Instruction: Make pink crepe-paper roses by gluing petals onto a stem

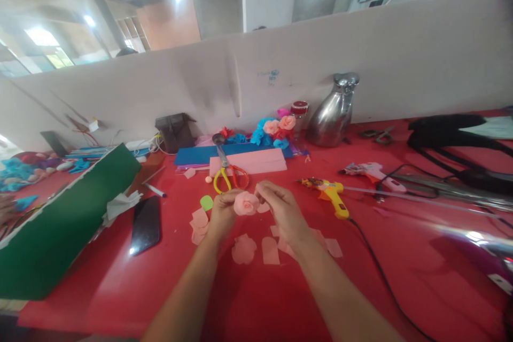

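Both hands meet over the red tabletop (108,299), with a pink paper rose (246,203) between them. Take that rose as the dial's centre, twelve pointing away from the person. The left forearm rises from between seven and eight o'clock, and the left hand (223,212) sits at nine, thumb and fingers closed on the rose's near side. The right forearm slants in from between four and five; the right hand (282,211) is at three, back of the hand upward, fingers bent inward and fingertips bunched at the bloom's right edge. Whether those fingertips grip a petal is too blurred to tell.

A scalloped pink paper piece (243,249) lies at six, and a round-topped pink petal (271,251) at five. More pink cutouts (199,219) overlap between eight and nine, just beside a green rounded piece (206,203) at nine. Scissors with yellow and red handles (223,160) rest at eleven, partly on a pink paper sheet (264,161) at twelve. A yellow glue gun (340,204) lies at three, and a bunch of paper flowers (276,128) at one.
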A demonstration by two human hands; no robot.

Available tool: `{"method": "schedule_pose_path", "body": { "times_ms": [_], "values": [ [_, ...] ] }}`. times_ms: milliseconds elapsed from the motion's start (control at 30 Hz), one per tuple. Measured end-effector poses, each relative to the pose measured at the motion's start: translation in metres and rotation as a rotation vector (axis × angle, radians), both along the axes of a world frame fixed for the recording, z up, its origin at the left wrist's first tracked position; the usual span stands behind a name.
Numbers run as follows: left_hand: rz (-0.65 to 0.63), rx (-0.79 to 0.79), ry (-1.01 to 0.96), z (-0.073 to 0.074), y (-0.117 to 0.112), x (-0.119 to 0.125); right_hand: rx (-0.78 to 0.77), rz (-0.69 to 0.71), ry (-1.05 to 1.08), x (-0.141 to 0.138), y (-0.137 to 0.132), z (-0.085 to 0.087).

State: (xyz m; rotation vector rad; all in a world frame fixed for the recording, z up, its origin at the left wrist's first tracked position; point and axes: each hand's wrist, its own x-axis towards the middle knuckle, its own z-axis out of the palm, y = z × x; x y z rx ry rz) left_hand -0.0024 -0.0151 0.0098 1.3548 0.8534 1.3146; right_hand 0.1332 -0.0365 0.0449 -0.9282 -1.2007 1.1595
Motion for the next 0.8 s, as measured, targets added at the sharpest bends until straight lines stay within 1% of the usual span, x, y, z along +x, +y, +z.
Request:
{"method": "schedule_pose_path", "body": {
  "times_ms": [67,133,200,333,400,500,567,700,800],
  "values": [
    [0.04,-0.026,-0.019,0.0,0.0,0.0,-0.002,0.002,0.008,0.0,0.0,0.0],
    [0.051,-0.02,-0.024,-0.001,0.001,0.0,0.021,0.041,-0.007,0.001,-0.001,0.001],
    [0.041,0.002,-0.031,-0.001,0.001,0.001,0.054,0.061,-0.039,0.001,-0.001,0.003],
    [-0.007,0.016,-0.062,-0.003,0.001,0.003,0.076,0.034,-0.044,-0.001,0.0,0.002],
    [-0.004,0.001,-0.064,-0.004,0.001,0.002,0.053,0.015,-0.009,-0.001,0.001,-0.001],
    [0.035,-0.033,-0.067,-0.006,0.002,0.002,-0.043,-0.025,0.007,0.0,0.001,-0.004],
    [0.044,-0.059,-0.112,-0.008,0.003,0.002,-0.072,-0.013,-0.004,0.001,0.0,-0.003],
    [0.028,-0.101,-0.219,-0.01,0.006,0.004,-0.025,0.069,-0.01,-0.002,-0.002,0.002],
    [0.028,-0.126,-0.237,-0.012,0.007,0.006,-0.016,0.047,-0.018,-0.003,-0.003,0.004]
  ]
}}
